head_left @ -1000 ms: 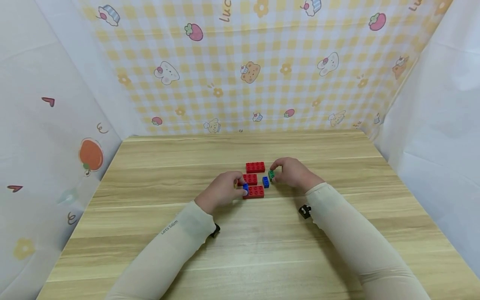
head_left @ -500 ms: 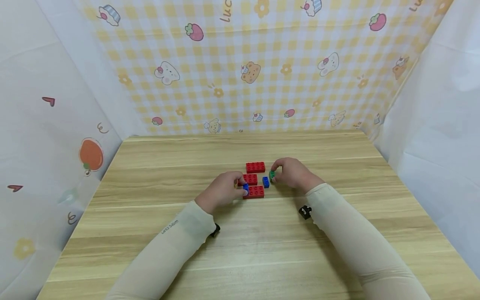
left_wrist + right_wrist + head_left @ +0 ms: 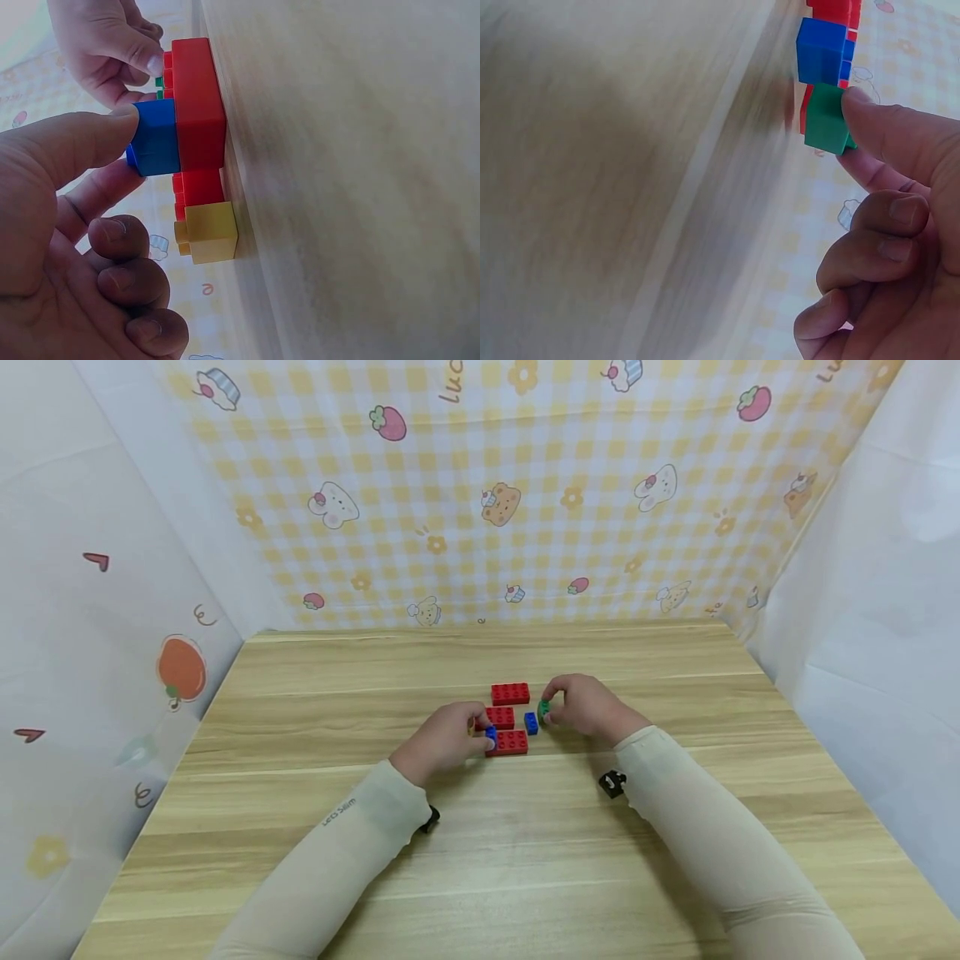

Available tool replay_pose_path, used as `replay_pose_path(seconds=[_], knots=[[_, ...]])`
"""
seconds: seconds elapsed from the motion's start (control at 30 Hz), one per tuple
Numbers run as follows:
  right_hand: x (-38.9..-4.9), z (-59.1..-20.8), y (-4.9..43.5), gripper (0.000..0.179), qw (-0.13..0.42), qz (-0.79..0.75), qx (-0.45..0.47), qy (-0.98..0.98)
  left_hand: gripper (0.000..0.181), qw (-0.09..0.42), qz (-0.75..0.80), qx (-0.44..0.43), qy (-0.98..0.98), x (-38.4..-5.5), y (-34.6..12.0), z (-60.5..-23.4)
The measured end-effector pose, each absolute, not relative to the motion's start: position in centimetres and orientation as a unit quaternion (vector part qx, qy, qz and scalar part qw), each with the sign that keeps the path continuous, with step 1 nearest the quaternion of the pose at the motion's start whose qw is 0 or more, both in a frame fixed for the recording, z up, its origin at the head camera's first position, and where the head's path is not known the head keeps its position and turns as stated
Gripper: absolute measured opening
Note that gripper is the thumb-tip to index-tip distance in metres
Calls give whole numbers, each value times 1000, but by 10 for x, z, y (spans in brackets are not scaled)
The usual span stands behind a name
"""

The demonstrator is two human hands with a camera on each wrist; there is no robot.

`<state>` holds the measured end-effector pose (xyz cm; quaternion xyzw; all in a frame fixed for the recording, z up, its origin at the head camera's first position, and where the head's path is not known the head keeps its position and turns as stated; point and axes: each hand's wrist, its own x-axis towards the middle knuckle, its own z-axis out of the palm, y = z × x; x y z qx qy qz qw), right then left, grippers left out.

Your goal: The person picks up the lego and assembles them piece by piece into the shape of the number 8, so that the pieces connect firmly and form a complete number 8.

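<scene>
My left hand (image 3: 444, 739) pinches a small blue brick (image 3: 156, 137) between thumb and forefinger. That brick sits on the left end of the nearest red brick (image 3: 512, 742). My right hand (image 3: 587, 706) pinches a small green brick (image 3: 826, 120) by its ends, thumb near and forefinger far. Just left of the green brick stands another small blue brick (image 3: 531, 723), held by neither hand. A yellow brick (image 3: 211, 232) lies beyond the left fingers, mostly hidden from the head view. The other fingers of both hands are curled in.
Two more red bricks lie behind the nearest one: a middle red brick (image 3: 500, 718), partly behind my left hand, and a far red brick (image 3: 510, 694). The wooden table (image 3: 360, 668) meets a checked cloth (image 3: 465, 552) at the back and white cloth at both sides.
The green brick has shifted very slightly to the right in my right hand's pinch. My left hand and the other bricks stay where they were.
</scene>
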<state>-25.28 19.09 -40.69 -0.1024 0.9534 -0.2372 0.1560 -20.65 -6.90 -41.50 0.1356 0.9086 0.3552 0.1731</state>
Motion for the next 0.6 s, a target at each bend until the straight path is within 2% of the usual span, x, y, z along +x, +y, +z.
replay_pose_path(seconds=[0.6], knots=[[-240,-394,192,27,154,-270,-111,944,14,172,363,148,904,-208,-70,-416]])
